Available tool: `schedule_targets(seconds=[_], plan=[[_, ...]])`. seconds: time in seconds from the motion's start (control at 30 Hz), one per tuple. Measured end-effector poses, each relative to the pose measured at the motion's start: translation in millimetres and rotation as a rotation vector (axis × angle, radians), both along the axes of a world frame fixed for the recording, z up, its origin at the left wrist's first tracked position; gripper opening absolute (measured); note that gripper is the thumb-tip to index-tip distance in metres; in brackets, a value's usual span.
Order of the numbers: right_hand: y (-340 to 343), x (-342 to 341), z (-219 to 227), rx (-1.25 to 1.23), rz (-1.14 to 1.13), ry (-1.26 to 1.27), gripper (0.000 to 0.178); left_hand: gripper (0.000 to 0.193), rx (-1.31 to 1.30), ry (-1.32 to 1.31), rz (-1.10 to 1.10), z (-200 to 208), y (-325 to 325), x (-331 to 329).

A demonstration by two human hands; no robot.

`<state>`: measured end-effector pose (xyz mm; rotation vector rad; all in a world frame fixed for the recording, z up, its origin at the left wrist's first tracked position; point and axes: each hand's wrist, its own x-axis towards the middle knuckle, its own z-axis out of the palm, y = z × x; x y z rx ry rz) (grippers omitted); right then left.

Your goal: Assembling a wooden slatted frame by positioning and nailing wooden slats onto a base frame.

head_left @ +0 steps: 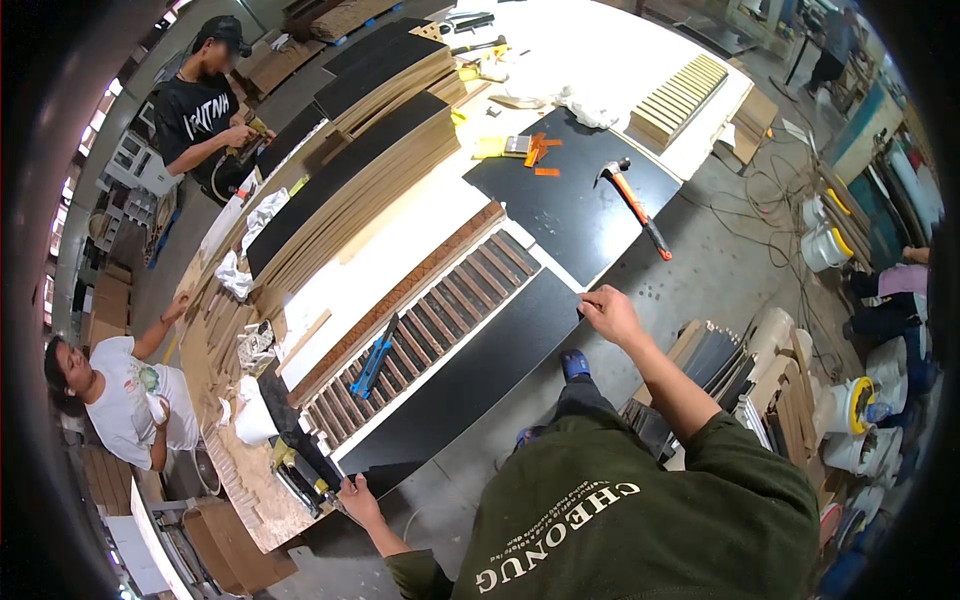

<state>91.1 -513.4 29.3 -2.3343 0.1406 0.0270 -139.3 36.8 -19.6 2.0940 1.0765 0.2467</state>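
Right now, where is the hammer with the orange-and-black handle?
In the head view, the hammer lies right of centre on the flat black panel, right of the orange strips, its handle overhanging the edge.

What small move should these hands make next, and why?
Perhaps lift the blue tool off the slatted frame with the left hand: it lies there unheld, nearer that hand, and the right hand, at a corner of the black panel, could steady it.
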Motion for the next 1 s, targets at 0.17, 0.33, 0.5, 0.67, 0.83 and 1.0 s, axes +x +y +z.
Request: schedule_targets(seconds=[0.17,0.33,0.5,0.67,0.83,1.0], plan=[[7.8,0.5,5.1,-0.010,-0.005,0.066,0.026,0.045,-0.024,0.044,-0.015,35.7,-20.7,12.3],[10.6,2.6,-1.8,0.006,0.014,0.006,0.027,0.048,-0.076,-0.070,0.014,26.3,-14.5,11.9],[10.7,2.7,0.3,0.034,0.000,0.003,0.028,0.057,0.031,-0.016,0.058,29.9,-24.6,30.3],[13.1,4.8,2.8,0.024,0.032,0.019,0.028,0.066,0.006,-0.016,0.060,16.9,-7.7,25.8],[11.8,3.9,0.0,0.051,0.002,0.035,0.028,0.067,-0.066,-0.020,0.046,20.6,-12.9,26.0],[2.9,4.4,-8.1,0.064,-0.023,0.015,0.027,0.066,0.023,0.018,0.014,17.7,-16.9,22.8]])
